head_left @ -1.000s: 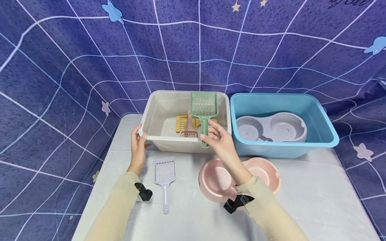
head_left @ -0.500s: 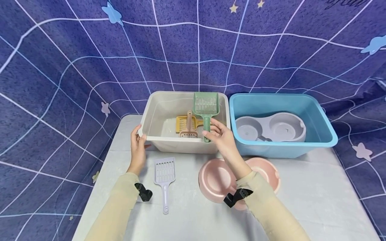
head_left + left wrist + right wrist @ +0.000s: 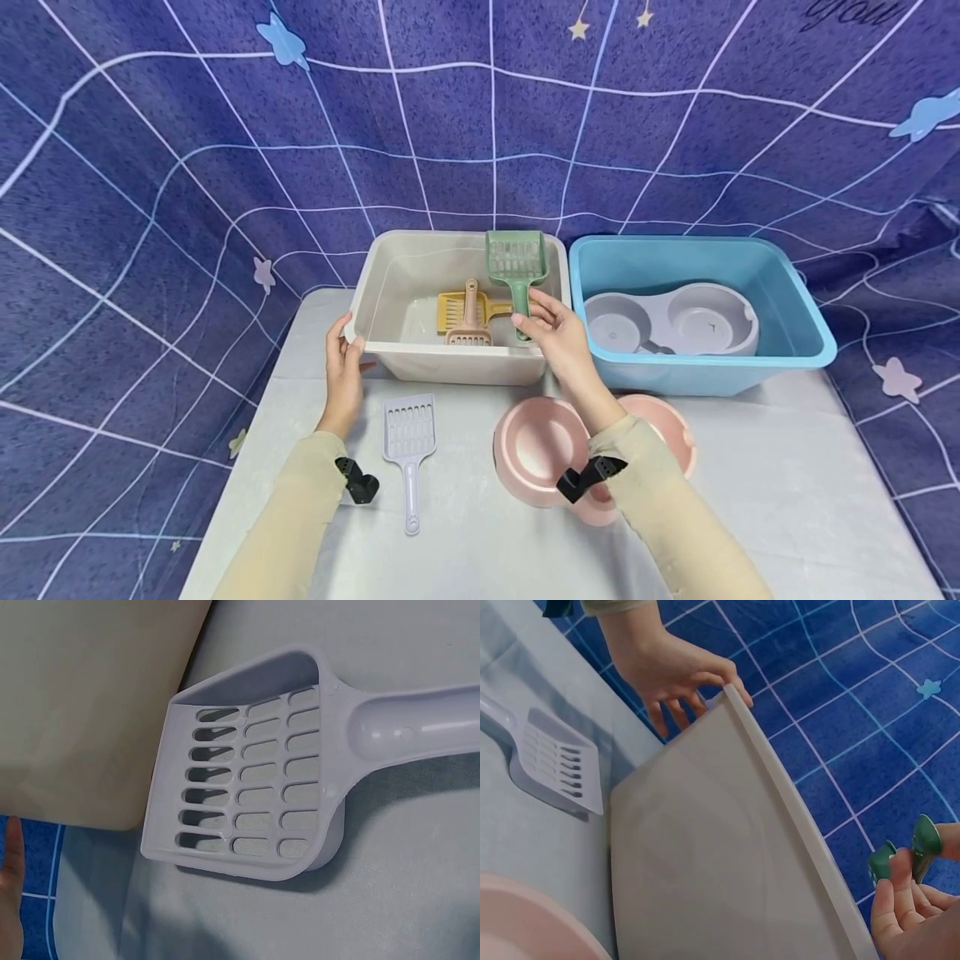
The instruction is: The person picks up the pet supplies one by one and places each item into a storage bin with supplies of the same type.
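In the head view my left hand (image 3: 343,371) grips the front left corner of the beige litter box (image 3: 450,367). My right hand (image 3: 558,343) holds a green litter scoop (image 3: 520,293) by its handle, slotted head pointing away, over the box's right part. Inside the box lie a yellow scoop (image 3: 444,322) and, overlapping it, a light brown scoop (image 3: 471,308). The right wrist view shows only the handle end of the green scoop (image 3: 924,838) between the fingers. A lavender scoop (image 3: 337,742) rests on the table before the box, filling much of the left wrist view.
At the right stands a blue litter box (image 3: 675,381) with a grey double bowl (image 3: 660,321) inside. A pink double bowl (image 3: 517,475) sits on the table (image 3: 480,550), partly under my right forearm. A purple-blue patterned cloth (image 3: 420,108) hangs behind.
My right hand has shifted slightly right and away from me with the green scoop, whose handle end now sits behind the box's front rim. The left hand stays at its corner.
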`<move>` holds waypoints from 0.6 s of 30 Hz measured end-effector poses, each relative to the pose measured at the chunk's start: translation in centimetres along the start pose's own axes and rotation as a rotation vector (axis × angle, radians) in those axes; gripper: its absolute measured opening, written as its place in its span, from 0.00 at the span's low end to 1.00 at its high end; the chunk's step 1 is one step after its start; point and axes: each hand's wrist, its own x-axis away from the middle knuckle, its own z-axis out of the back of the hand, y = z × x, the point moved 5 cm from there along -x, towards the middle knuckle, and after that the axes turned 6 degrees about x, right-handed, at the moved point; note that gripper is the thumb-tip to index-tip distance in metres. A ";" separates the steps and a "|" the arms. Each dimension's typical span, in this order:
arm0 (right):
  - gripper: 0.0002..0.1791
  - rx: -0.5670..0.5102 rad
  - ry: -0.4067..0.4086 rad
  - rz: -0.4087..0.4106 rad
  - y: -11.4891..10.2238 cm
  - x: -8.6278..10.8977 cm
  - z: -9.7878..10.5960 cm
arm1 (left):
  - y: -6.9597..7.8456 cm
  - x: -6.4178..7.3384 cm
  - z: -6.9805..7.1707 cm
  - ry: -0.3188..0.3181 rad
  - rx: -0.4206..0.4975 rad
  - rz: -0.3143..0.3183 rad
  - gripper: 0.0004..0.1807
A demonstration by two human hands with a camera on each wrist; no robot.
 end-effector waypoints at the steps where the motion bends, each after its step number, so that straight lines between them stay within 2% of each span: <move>1: 0.32 0.007 0.004 -0.002 0.0 -0.1 0.0 | 0.0 0.0 0.0 0.002 0.000 0.001 0.26; 10: 0.31 0.065 0.045 -0.005 0.1 -0.6 0.1 | 0.0 -0.1 0.0 -0.013 0.023 0.039 0.27; 18: 0.29 0.108 0.061 0.016 0.4 -1.0 0.0 | -0.1 -0.1 0.1 -0.020 0.018 0.021 0.27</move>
